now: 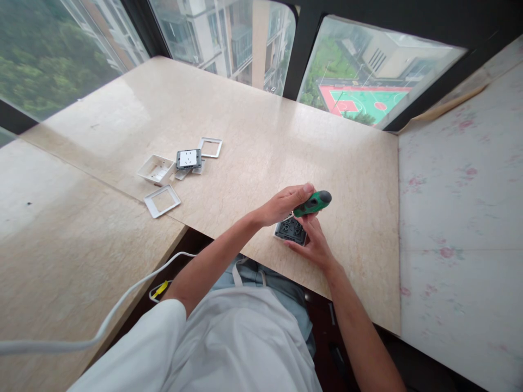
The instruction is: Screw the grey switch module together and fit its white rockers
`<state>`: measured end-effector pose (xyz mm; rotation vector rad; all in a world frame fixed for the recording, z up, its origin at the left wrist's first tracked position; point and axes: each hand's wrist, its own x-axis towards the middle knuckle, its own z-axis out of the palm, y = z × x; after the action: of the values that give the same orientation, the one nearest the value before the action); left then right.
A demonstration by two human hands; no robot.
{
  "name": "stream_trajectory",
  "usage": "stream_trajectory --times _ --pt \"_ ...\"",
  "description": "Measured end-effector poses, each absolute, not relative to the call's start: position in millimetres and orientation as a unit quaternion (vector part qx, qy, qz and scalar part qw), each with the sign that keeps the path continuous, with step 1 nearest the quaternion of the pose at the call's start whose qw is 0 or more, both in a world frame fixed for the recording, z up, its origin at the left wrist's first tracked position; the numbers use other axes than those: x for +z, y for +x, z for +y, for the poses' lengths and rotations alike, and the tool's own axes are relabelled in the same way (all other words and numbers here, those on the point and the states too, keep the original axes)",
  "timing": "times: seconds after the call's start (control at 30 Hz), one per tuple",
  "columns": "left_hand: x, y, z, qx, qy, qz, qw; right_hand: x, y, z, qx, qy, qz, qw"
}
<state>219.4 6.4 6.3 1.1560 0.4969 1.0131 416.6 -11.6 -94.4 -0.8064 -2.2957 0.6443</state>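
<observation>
Left hand [281, 207]: thumb and fingers closed around the green-and-black screwdriver [312, 203], above the socket module.
Right hand [316, 245]: thumb and fingers parted around the black-backed socket module [291, 231], gripping its edges.
Socket module: on the counter [253, 141], near its front edge, back side up.
Counter's left part: open white back box [147, 172]; just right of it, a white-faced five-hole socket [188, 159] over small white pieces [182, 174].
Square frames: one [220, 148] beyond that socket, another [168, 209] near the counter's inner front corner.
</observation>
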Motion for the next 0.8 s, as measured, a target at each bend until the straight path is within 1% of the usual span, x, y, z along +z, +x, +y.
stream_trajectory --times 0.2,0.47,0.63,0.8 --pt "2 218 6 0.538 0.433 0.210 0.692 -96 416 -11 0.240 -0.281 -0.868 0.333" --pt "-3 214 5 0.556 0.468 0.179 0.664 -93 416 -12 0.239 -0.285 -0.867 0.331" --pt "-3 210 9 0.530 0.498 0.175 0.664 -92 416 -12 0.236 -0.291 -0.868 0.326" --pt "-4 209 13 0.473 0.484 0.156 0.720 -95 417 -11 0.237 -0.292 -0.868 0.323"
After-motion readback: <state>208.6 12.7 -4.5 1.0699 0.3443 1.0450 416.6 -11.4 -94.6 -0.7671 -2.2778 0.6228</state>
